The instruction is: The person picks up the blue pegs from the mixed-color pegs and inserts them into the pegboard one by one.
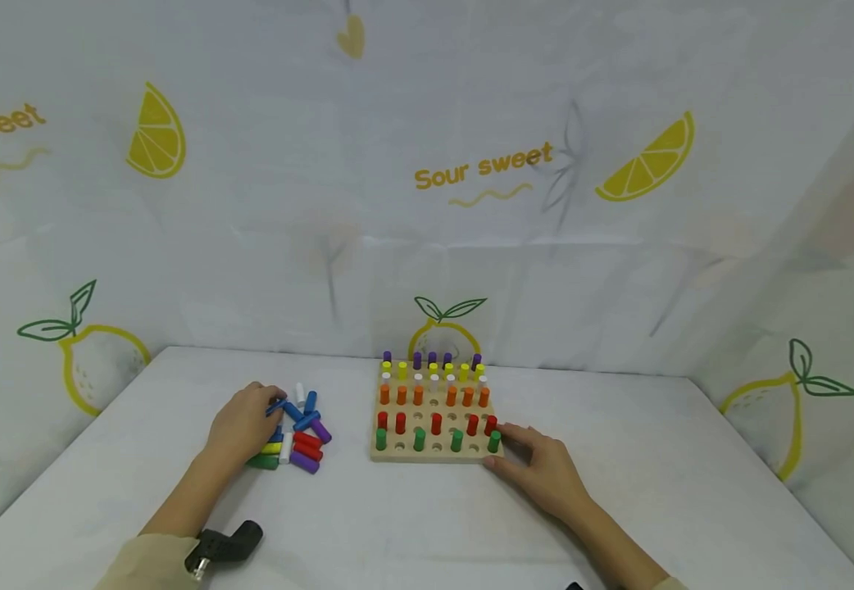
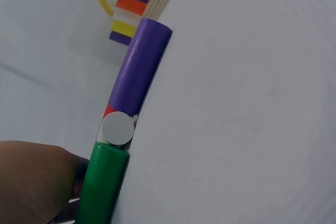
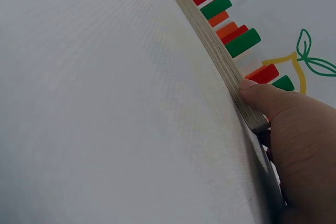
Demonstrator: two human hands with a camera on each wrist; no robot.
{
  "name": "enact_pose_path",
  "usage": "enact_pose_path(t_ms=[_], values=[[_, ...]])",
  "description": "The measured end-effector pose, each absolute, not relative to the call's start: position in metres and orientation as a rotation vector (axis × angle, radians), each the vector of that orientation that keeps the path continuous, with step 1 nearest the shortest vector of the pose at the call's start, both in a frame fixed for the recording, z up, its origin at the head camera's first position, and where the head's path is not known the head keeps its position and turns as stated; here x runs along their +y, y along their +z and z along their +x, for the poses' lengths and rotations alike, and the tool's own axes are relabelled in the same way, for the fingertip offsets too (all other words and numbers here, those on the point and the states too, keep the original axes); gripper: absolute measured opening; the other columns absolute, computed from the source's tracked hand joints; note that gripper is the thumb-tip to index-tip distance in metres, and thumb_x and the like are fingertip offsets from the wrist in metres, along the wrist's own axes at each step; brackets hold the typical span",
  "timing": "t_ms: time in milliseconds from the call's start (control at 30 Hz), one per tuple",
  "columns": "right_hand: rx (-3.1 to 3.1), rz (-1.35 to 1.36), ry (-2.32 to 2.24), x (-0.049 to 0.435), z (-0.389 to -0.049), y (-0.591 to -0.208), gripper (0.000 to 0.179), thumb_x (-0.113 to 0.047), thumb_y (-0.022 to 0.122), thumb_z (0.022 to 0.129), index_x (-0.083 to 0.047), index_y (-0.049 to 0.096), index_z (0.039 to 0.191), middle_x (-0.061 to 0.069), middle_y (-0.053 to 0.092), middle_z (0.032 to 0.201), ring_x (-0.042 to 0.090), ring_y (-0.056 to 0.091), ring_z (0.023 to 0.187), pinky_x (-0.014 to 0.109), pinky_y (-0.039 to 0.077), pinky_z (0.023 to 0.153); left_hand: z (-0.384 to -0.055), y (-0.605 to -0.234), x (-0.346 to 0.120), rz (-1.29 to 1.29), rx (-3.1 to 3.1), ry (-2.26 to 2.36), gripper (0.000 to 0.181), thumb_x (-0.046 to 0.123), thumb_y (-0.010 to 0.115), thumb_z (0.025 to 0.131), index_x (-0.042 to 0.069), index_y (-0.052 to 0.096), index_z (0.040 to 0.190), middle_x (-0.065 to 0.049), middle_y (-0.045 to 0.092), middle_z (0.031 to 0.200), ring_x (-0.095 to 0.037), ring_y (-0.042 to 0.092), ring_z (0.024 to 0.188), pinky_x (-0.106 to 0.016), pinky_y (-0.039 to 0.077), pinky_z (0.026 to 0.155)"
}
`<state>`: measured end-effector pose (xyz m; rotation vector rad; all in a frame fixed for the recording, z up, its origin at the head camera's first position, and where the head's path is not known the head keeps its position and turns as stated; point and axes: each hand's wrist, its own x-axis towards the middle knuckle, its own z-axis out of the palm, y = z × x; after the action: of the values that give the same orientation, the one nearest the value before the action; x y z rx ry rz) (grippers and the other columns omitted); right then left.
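My left hand [image 1: 244,419] is over a loose pile of coloured pegs at the left, its fingertips pinching a blue peg [image 1: 275,406]. In the left wrist view a green peg [image 2: 103,184] and a purple peg [image 2: 139,66] lie in front of that hand, hiding its fingertips. My right hand [image 1: 545,473] grips the near right corner of a wooden pegboard [image 1: 427,458], thumb on the front edge and fingers along the right side. Rows of purple, yellow, white, orange, red and green pegs stand upright in the board, with bare holes among them.
Beside the left hand lie red pegs [image 1: 307,447], white pegs [image 1: 286,448], a yellow peg [image 1: 270,448] and more blue ones. A white tabletop [image 1: 368,524] extends around the board. Behind it hangs a cloth backdrop [image 1: 265,205] with lemon prints.
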<state>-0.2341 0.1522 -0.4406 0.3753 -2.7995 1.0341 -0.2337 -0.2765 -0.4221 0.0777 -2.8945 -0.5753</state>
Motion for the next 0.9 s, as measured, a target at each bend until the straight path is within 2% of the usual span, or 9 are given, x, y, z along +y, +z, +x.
enact_pose_path(t_ms=[500, 900], values=[[-2.804, 0.375, 1.035, 0.147, -0.236, -0.441, 0.057, -0.040, 0.081, 0.084, -0.012, 0.068, 0.132, 0.010, 0.068, 0.135, 0.037, 0.057, 0.135, 0.058, 0.038, 0.117, -0.230, -0.412, -0.279, 0.051, -2.835, -0.589, 0.029, 0.010, 0.069, 0.093, 0.000, 0.068, 0.121, -0.020, 0.068, 0.108, -0.031, 0.066, 0.094, -0.050, 0.059, 0.086], [-2.827, 0.368, 0.991, 0.152, -0.236, -0.442, 0.059, -0.044, 0.081, 0.084, -0.012, 0.068, 0.132, 0.009, 0.068, 0.135, 0.036, 0.058, 0.134, 0.059, 0.040, 0.116, -0.225, -0.397, -0.254, -0.104, -2.727, -0.686, 0.030, 0.013, 0.071, 0.094, 0.004, 0.067, 0.123, -0.016, 0.072, 0.110, -0.029, 0.068, 0.095, -0.046, 0.062, 0.084]])
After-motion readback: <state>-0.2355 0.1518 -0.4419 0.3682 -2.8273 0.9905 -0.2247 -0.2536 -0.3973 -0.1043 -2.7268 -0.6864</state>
